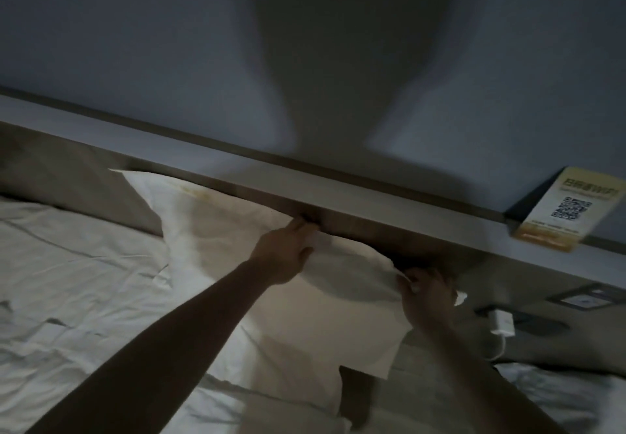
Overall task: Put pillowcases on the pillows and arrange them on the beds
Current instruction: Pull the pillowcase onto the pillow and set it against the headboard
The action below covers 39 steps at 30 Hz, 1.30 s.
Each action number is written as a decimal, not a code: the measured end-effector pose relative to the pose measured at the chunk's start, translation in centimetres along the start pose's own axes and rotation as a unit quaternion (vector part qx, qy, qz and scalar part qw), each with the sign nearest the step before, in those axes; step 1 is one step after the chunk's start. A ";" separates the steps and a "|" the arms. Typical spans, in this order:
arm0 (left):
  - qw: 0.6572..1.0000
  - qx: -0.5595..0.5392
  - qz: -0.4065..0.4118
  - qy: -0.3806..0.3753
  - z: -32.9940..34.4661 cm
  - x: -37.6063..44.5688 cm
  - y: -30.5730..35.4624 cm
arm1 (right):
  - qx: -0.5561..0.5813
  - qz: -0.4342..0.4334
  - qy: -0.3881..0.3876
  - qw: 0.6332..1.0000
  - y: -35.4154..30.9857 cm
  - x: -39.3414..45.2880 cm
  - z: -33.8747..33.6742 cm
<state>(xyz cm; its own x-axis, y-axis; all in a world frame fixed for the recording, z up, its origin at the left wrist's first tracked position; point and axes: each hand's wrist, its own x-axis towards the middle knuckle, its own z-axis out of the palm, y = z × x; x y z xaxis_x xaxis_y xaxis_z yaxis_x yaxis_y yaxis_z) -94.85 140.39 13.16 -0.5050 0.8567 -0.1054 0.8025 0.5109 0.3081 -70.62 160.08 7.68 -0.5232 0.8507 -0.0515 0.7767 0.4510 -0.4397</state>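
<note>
A white pillow in its pillowcase (pixel 216 234) stands tilted against the wooden headboard (pixel 399 235), at the head of a bed with a rumpled white sheet (pixel 78 298). My left hand (pixel 284 252) lies on the pillow's top edge, fingers against the headboard. At the pillow's right upper corner my right hand (pixel 428 294) pinches the fabric. The pillow's lower right corner hangs over the gap beside the bed. The room is dim and the frame is blurred.
A ledge (pixel 237 162) runs along the top of the headboard, with a yellow QR-code card (pixel 565 213) standing on it at the right. Below are wall sockets with a white charger (pixel 503 322) and cable. A second bed's sheet (pixel 562 389) shows at lower right.
</note>
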 end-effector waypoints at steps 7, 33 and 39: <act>0.996 -0.004 0.025 -0.084 2.2 2.0 5.8 | 0.068 -0.133 -0.156 0.976 1.1 0.5 -2.3; 0.978 -0.009 -0.131 0.164 1.9 3.5 8.2 | 0.265 0.194 0.136 0.935 5.6 2.1 -5.9; 0.969 -0.082 -0.157 0.171 2.9 3.8 10.2 | 0.382 0.279 0.176 0.863 4.1 1.0 -5.4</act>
<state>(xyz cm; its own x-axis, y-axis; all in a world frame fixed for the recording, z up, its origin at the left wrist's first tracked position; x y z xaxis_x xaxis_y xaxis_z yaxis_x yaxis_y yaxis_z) -87.69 149.08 13.19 -0.8139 0.5736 0.0926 0.5458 0.7001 0.4604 -66.08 164.17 10.64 0.1018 0.9678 -0.2302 0.3443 -0.2514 -0.9046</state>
